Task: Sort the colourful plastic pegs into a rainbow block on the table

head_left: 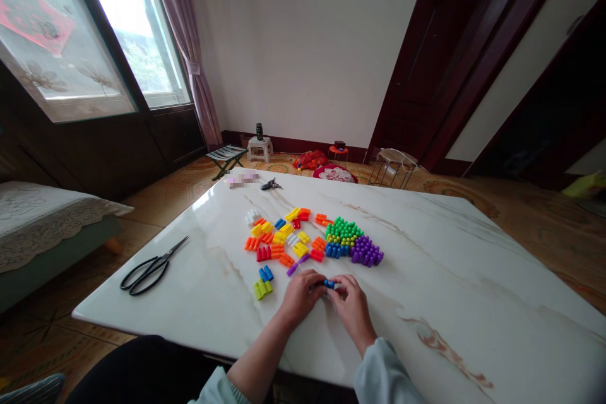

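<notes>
Both hands meet at the near middle of the table, pinching small blue plastic pieces between them. My left hand has its fingertips closed on the left end. On the right end, the fingers of my right hand are closed too. Just beyond stand tight clusters of round-topped pieces: green, blue and purple. Left of these lie loose short tubes, orange, yellow and other colours. Lime-green tubes and blue tubes sit nearest my left hand.
Black-handled scissors lie on the left of the marble-patterned table. A small dark object rests near the far edge. Beyond are a white stool, a folding stool and a round stool.
</notes>
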`<action>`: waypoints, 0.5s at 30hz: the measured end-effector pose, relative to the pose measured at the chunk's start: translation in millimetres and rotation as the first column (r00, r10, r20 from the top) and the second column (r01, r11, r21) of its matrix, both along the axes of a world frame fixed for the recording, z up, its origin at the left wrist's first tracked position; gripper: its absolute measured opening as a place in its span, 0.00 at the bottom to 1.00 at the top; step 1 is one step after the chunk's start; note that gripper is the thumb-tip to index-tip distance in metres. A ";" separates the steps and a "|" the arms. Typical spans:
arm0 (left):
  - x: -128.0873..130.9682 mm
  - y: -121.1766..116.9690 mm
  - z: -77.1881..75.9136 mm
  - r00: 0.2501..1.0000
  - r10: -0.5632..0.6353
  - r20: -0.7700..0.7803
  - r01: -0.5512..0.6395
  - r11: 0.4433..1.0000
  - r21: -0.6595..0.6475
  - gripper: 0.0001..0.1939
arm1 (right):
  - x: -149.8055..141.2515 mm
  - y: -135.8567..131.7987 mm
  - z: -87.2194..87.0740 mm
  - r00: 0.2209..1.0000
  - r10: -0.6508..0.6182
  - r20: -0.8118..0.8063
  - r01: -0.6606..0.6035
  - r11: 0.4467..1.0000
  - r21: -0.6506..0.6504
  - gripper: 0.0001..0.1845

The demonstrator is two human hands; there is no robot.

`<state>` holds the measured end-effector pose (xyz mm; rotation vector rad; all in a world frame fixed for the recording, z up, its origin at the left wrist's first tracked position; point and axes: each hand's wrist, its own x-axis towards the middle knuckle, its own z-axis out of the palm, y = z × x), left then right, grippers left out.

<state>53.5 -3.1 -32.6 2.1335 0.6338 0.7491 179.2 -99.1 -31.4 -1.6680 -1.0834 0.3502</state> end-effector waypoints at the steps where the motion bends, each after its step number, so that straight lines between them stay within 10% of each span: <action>1: 0.1 0.0 -0.4 1.000 0.003 0.000 -0.003 1.000 -0.001 0.09 | 2.1 1.0 -1.0 1.000 0.006 0.020 -0.006 1.000 0.008 0.11; 15: 0.4 0.4 -0.8 1.000 0.017 -0.005 -0.017 1.000 0.011 0.10 | 46.5 3.0 -21.6 0.909 -0.310 0.277 0.284 0.950 0.131 0.14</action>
